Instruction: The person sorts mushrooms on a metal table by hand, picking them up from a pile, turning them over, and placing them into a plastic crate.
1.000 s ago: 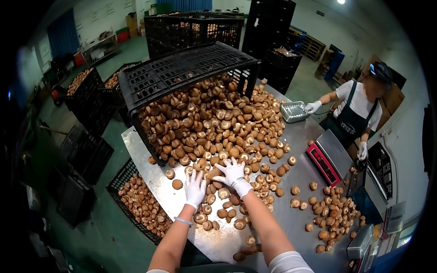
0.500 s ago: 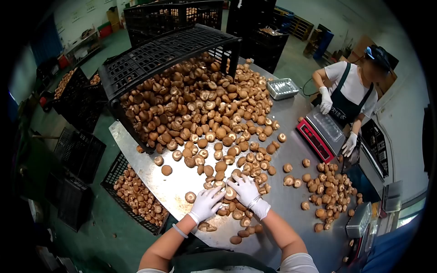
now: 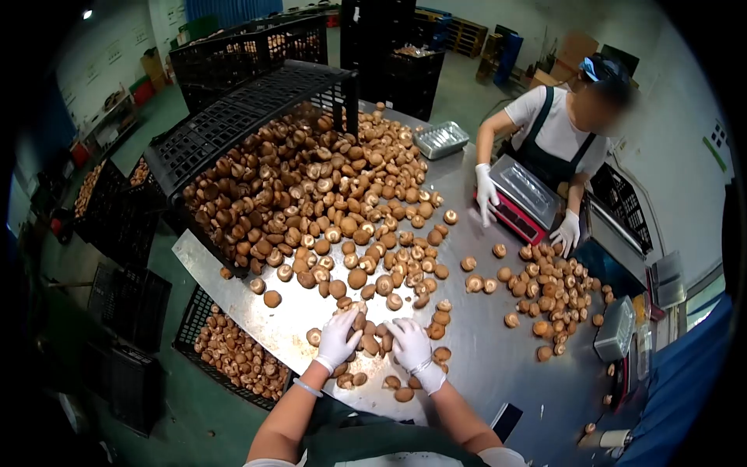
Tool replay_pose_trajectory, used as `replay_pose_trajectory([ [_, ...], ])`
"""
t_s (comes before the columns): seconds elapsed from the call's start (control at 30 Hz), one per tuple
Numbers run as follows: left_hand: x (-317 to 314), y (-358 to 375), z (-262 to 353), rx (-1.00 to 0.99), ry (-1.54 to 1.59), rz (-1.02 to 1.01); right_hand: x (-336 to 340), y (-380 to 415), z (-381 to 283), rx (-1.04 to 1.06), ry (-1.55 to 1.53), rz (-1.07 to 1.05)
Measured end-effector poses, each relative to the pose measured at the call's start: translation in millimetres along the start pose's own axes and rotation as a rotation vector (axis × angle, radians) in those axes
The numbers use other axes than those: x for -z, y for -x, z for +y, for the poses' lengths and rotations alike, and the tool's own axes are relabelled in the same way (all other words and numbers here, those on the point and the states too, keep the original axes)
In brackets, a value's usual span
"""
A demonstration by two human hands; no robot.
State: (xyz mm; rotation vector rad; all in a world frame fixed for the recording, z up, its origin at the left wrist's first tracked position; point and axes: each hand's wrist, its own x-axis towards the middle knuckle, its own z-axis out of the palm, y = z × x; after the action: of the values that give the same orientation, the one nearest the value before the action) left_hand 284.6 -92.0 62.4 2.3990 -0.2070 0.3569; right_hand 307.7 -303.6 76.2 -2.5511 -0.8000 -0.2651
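My left hand (image 3: pixel 338 341), in a white glove, rests against a small group of brown mushrooms (image 3: pixel 372 340) at the near part of the metal table. Its fingers are stretched forward along the group's left side. On the other side, my right hand (image 3: pixel 413 352), also gloved, has its fingers extended and touches the group's right edge. Neither hand is closed around a mushroom. Several loose mushrooms lie just below and beside my hands. Beyond them, a large heap of mushrooms (image 3: pixel 311 179) spills from a tipped black crate (image 3: pixel 241 109).
Across the metal table (image 3: pixel 467 335), a co-worker with white gloves stands at a red scale (image 3: pixel 520 222) bearing a clear plastic tray (image 3: pixel 525 191). A smaller mushroom pile (image 3: pixel 552 300) lies nearby. Another black crate (image 3: pixel 187 331) of mushrooms sits low at the left. More trays (image 3: pixel 441 140) stand around.
The view has shifted, and my hands have drawn slightly apart around the mushrooms. One hand of the co-worker has moved to the scale's front, the other onto the small pile.
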Motion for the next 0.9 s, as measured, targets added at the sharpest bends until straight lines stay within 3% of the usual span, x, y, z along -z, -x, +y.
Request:
replay_pose_trajectory([
  [0.13, -1, -1, -4, 0.010, 0.091, -0.010, 12, 3, 15, 0.019, -0.128, -0.074],
  [0.27, 13, 3, -4, 0.259, 0.471, 0.035, 31, -2, 13, 0.009, 0.014, -0.075],
  [0.3, 32, 0, 15, 0.355, 0.732, 0.024, 37, -4, 4, -0.003, -0.014, -0.128],
  [0.33, 49, -1, 26, 0.587, 0.940, -0.053, 40, -7, -8, -0.014, -0.042, -0.183],
  [0.37, 50, 2, 22, 0.603, 1.099, -0.036, 36, -9, -18, 0.083, -0.092, -0.225],
  [0.4, 51, 5, 18, 0.616, 1.257, -0.018, 17, -2, -20, 0.233, -0.064, -0.136],
  [0.47, 62, 10, 23, 0.674, 1.346, 0.006, 6, 0, -32, 0.330, 0.134, -0.321],
  [0.63, 68, 38, 18, 0.719, 1.602, 0.052, -11, 6, -22, 0.333, 0.050, -0.248],
  [0.73, 68, 60, 18, 0.762, 1.591, 0.076, -19, 15, -18, 0.351, 0.043, -0.173],
  [0.8, 64, 73, 18, 0.813, 1.634, 0.101, -6, 21, -20, 0.319, -0.001, -0.211],
  [0.9, 62, 88, 13, 0.872, 1.719, 0.139, 24, 27, -28, 0.170, -0.382, -0.134],
])
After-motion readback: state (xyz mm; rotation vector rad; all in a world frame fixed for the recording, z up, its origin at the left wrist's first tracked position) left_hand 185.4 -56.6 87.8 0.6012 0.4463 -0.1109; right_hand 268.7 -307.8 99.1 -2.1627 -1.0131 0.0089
